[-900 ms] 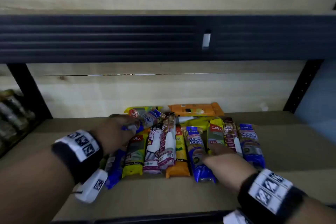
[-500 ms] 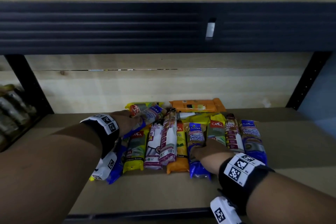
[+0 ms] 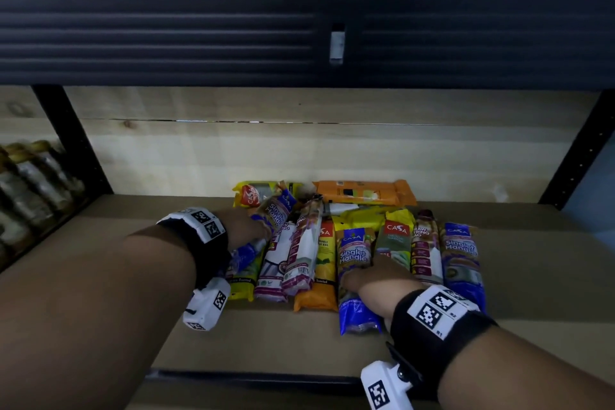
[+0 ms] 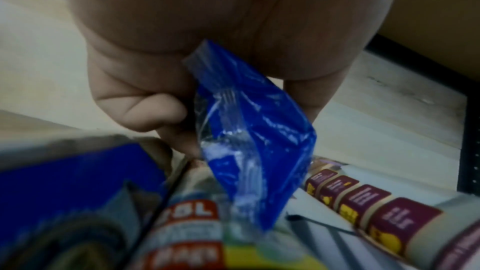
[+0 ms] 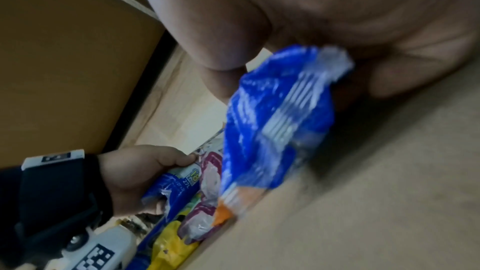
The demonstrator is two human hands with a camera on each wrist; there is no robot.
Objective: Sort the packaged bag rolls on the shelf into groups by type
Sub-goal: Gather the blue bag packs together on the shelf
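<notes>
The packaged bag rolls lie in a row on the brown shelf board, long axes running front to back, between two black uprights.

Left hand: fingers curled around a blue "Singlet Handle" roll that lies tilted over the left end of the row. In the left wrist view its crimped blue end projects from the closed fingers.

Right hand: grips the lower part of a second blue roll printed "CASA" and "Singlet Handle", which lies in the row. In the right wrist view the thumb and fingers enclose its crimped blue end.

Readable labels, left to right:
- Yellow pack under the left wrist: "Scented" at its lower edge. In the left wrist view, "8L" on red.
- Two white-and-maroon rolls: partial "STRING".
- Orange pack: partial red "CASA" patch, "BAG".
- Green-and-yellow pack: red "CASA" patch.
- Maroon roll: "RAW STRING BAG".
- Rightmost blue roll: "CASA", "Singlet Handle".

Behind the row, against the wooden back panel, lie a yellow pack with a red round logo and an orange flat pack; their text is unreadable.
</notes>
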